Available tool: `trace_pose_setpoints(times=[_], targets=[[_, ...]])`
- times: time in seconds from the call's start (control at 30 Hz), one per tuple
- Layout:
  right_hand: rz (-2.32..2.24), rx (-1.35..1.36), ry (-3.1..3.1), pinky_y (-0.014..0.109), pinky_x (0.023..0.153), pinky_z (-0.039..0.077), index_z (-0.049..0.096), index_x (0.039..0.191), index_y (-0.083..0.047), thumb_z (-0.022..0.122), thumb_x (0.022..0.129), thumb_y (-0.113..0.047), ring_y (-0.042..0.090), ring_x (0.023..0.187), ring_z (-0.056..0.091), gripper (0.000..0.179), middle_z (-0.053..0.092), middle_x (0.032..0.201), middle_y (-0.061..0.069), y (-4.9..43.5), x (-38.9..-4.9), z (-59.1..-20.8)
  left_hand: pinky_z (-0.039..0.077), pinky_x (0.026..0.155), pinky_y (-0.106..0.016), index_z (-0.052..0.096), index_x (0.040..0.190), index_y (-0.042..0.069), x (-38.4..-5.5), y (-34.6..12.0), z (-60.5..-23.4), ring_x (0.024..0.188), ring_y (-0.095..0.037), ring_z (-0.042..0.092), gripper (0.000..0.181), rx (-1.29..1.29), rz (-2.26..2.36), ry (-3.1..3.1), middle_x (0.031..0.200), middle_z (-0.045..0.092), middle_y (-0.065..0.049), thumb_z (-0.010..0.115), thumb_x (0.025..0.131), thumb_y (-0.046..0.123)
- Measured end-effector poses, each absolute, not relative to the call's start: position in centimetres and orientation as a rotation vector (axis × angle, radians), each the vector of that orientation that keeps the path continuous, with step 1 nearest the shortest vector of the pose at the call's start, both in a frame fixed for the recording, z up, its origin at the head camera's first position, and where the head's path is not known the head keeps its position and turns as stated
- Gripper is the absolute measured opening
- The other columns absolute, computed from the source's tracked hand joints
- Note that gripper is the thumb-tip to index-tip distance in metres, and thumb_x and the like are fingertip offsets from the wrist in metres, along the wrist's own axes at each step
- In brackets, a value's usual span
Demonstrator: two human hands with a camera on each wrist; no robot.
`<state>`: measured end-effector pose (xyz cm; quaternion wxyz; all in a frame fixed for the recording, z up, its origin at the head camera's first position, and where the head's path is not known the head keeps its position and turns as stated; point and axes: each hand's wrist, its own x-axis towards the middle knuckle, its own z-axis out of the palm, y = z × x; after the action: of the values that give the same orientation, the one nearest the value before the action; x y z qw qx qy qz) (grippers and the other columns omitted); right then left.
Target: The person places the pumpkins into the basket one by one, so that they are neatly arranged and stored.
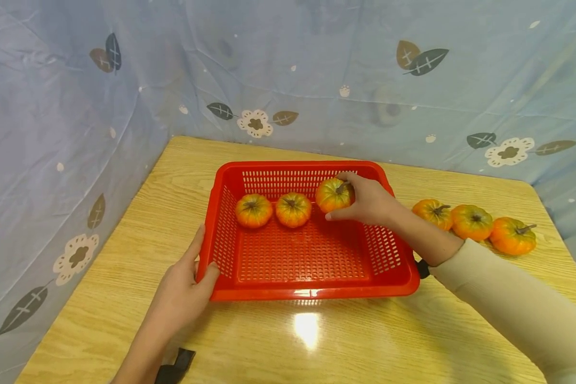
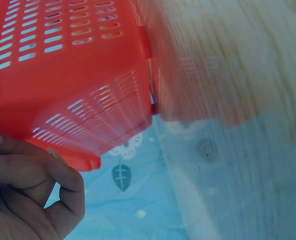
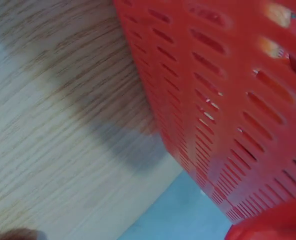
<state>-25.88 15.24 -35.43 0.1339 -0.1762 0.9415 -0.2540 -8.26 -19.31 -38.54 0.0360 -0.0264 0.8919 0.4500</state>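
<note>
A red plastic basket (image 1: 302, 294) with slotted walls stands on the wooden table. Inside it, along the back, sit two small orange-green pumpkins, one at the left (image 1: 253, 211) and one in the middle (image 1: 293, 210). My right hand (image 1: 367, 200) reaches over the basket's right side and grips a third pumpkin (image 1: 333, 195) by its side, near the back right corner. With thumb and fingers my left hand (image 1: 184, 288) holds the basket's left rim; the left wrist view shows its curled fingers (image 2: 68, 190) at the rim. In the right wrist view the basket wall (image 3: 207, 100) hides the right hand.
Three more pumpkins lie in a row on the table right of the basket: a near one (image 1: 432, 213), a middle one (image 1: 472, 222) and an outer one (image 1: 512, 236). A patterned blue cloth (image 1: 317, 80) hangs behind and beside the wooden table (image 1: 249, 341).
</note>
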Motion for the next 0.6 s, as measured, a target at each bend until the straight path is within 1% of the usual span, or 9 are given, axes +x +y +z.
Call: trace_pose_setpoints(times=[0.23,0.43,0.6], targets=[[-0.702,-0.485,2.716,0.052,0.104,0.044,0.039,0.151,0.000,0.089,0.077,-0.041,0.035,0.121,0.055,0.098,0.055,0.138,0.021,14.7,-25.9,-36.3,0.036,0.038,-0.029,0.012,0.165,0.022,-8.3,-19.3,-38.7,0.041,-0.009,0.035,0.078,-0.089,1.379,2.742,0.115,0.070,-0.019,0.056,0.101,0.015],[-0.663,-0.475,2.731,0.051,0.103,0.045,0.042,0.149,0.002,0.090,0.076,-0.037,0.036,0.118,0.056,0.096,0.058,0.134,0.022,14.5,-25.9,-37.0,0.036,0.038,-0.028,0.012,0.165,0.023,-8.3,-19.2,-38.7,0.041,-0.009,0.035,0.078,-0.083,1.380,2.743,0.112,0.071,-0.017,0.056,0.101,0.013],[-0.634,-0.487,2.732,0.051,0.103,0.045,0.043,0.147,0.005,0.090,0.076,-0.034,0.037,0.118,0.056,0.094,0.058,0.133,0.024,14.4,-25.9,-37.3,0.035,0.038,-0.028,0.011,0.165,0.023,-8.4,-19.3,-38.7,0.041,-0.009,0.035,0.079,-0.083,1.384,2.736,0.113,0.072,-0.014,0.056,0.101,0.013]])
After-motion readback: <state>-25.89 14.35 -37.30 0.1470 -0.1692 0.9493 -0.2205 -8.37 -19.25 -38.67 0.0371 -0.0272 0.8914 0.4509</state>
